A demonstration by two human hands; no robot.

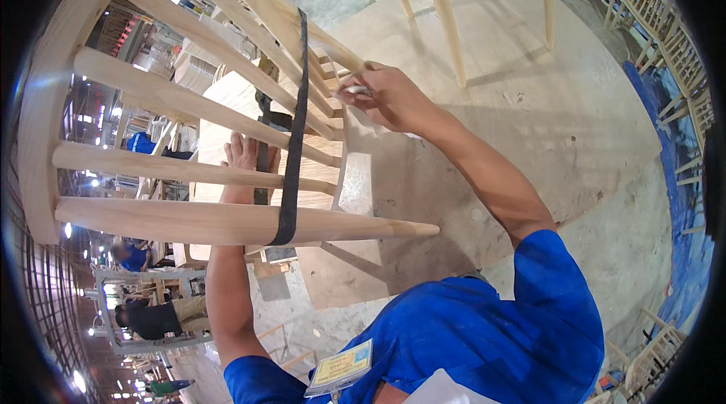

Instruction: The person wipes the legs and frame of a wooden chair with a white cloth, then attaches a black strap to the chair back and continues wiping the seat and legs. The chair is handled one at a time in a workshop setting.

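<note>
A pale unfinished wooden chair with a spindle back [204, 219] fills the left side. A black strap [293, 132] runs across its spindles and outer posts. Behind the spindles, my left hand [240, 153] lies on the plywood-coloured seat [227, 105] with its fingers spread. My right hand [393, 98] is at the tapered end of the far post [333, 49], its fingers closed around a small white thing [358, 90] whose kind I cannot make out. Part of the left hand's wrist is hidden by the near post.
Another wooden chair [439, 18] stands at the top on a brown floor sheet [514, 132]. Stacked chair frames [650, 18] and a blue tarp [677, 215] line the right. A person in dark clothes [155, 318] and other people are in the workshop at left.
</note>
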